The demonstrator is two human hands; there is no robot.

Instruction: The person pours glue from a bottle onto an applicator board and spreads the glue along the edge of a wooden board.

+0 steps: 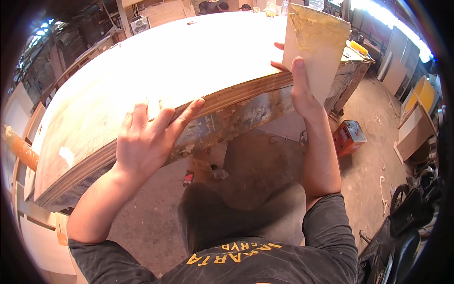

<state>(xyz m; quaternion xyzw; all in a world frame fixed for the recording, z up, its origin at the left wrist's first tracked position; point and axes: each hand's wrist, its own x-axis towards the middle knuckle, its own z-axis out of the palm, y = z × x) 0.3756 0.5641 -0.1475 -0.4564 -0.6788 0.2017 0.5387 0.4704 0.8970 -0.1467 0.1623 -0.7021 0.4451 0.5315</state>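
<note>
My right hand [306, 97] grips a notched glue spreader [320, 57], a flat pale piece with a toothed upper edge. Yellowish glue is smeared over its upper part. The spreader is raised upright over the near edge of a plywood stack [246, 98], with my fingers behind it and my thumb across its front. Resting flat on the stack's near edge is my left hand [145, 135], fingers spread and holding nothing. The top sheet [78, 113] is glaringly bright over much of its surface.
A red and white tin [349, 138] stands on the floor at the right. Beyond it lean boards [416, 125] and a yellow curved piece [422, 94]. A motorbike [402, 232] is at the lower right. An orange-wrapped roll [20, 146] juts in at left. People [213, 7] are at the back.
</note>
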